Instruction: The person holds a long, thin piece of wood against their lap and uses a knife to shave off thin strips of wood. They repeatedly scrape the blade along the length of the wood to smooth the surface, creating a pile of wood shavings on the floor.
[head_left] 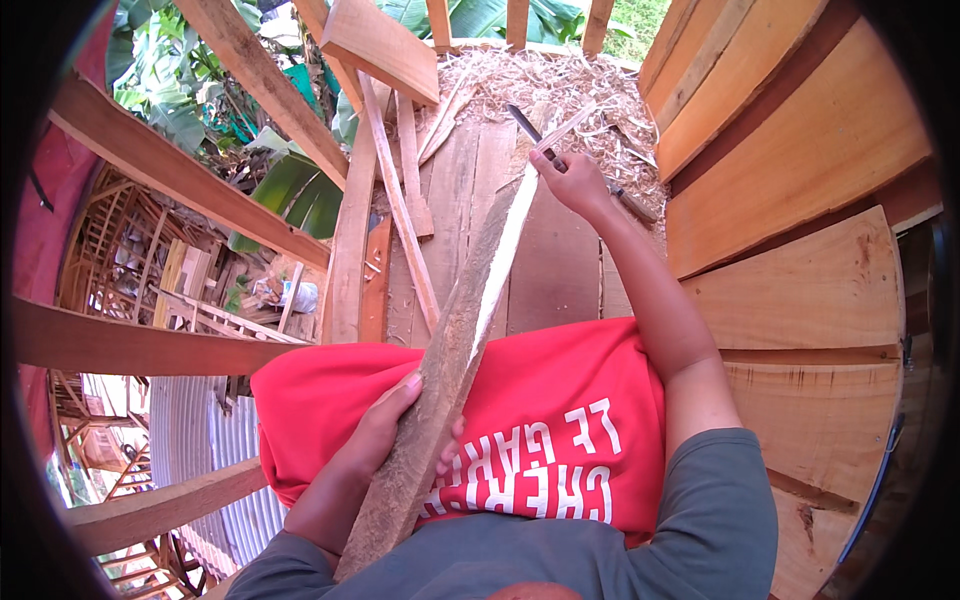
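A long rough wooden batten [445, 385] slants from my chest over my lap towards the far planks. Along its right edge runs a bright, freshly pared face [505, 250]. My left hand [392, 420] is wrapped round the batten near my body, thumb on top. At the far end, my right hand [575, 183] is closed on a dark, narrow knife [527, 126], which lies across the batten and points up and to the left. Pale curled shavings [570, 127] stand beside the knife. Its cutting edge is too small to make out.
Wood shavings [600, 88] cover the far plank floor [455, 190]. Loose strips [400, 205] lean at the left, near an upright beam [380, 45]. Stacked boards [800, 270] wall the right side. Open framing [190, 200] borders a drop on the left. Red cloth [340, 385] covers my lap.
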